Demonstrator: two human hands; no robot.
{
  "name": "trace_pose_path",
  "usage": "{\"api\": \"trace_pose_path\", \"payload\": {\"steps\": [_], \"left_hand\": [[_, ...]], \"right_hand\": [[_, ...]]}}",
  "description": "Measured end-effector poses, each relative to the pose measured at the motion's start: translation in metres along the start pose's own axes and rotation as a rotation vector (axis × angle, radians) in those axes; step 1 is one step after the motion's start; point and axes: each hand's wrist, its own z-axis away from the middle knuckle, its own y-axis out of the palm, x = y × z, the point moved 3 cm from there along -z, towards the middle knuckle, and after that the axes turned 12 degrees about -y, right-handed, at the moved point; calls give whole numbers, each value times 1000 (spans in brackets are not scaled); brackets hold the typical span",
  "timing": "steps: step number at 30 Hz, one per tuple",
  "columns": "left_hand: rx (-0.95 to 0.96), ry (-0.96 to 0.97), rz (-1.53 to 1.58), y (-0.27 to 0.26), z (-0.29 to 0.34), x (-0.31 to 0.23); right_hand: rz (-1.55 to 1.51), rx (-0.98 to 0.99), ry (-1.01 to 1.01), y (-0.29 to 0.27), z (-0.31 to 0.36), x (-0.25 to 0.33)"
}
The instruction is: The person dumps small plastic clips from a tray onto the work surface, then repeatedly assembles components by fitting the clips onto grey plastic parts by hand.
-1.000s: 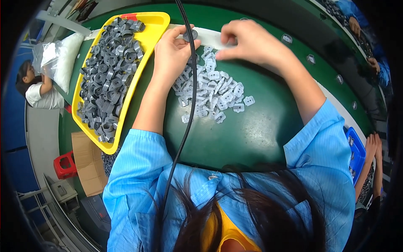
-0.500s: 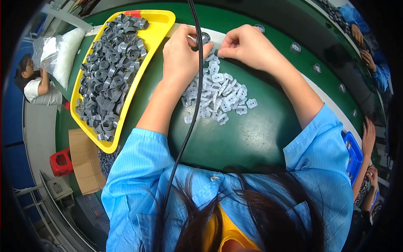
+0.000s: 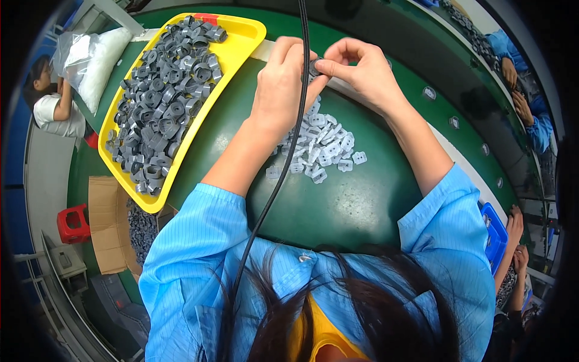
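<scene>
Pinching a grey plastic part (image 3: 314, 68) between left hand (image 3: 280, 84) and right hand (image 3: 363, 71) fingertips, beyond heaped translucent pieces (image 3: 329, 145), right of yellow tray (image 3: 246, 32) of curved grey rings (image 3: 161, 99), behind black cable (image 3: 304, 30).

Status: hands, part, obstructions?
Left hand pinching dark-grey round plastic part; right hand fingers at it. Translucent whitish plastic pieces heaped on green tabletop. Thin black cable crosses view over left hand.

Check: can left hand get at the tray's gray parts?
Likely yes: gray parts lie uncovered in the yellow tray left of the left hand, though that hand seems busy with a dark part.
</scene>
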Motion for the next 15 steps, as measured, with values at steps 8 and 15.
{"api": "trace_pose_path", "payload": {"steps": [8,15], "left_hand": [[22,107,59,-2,0,-9],[21,246,24,-6,-2,-7]], "right_hand": [[-512,200,317,-10,-1,-13],[100,175,51,-7,-1,17]]}}
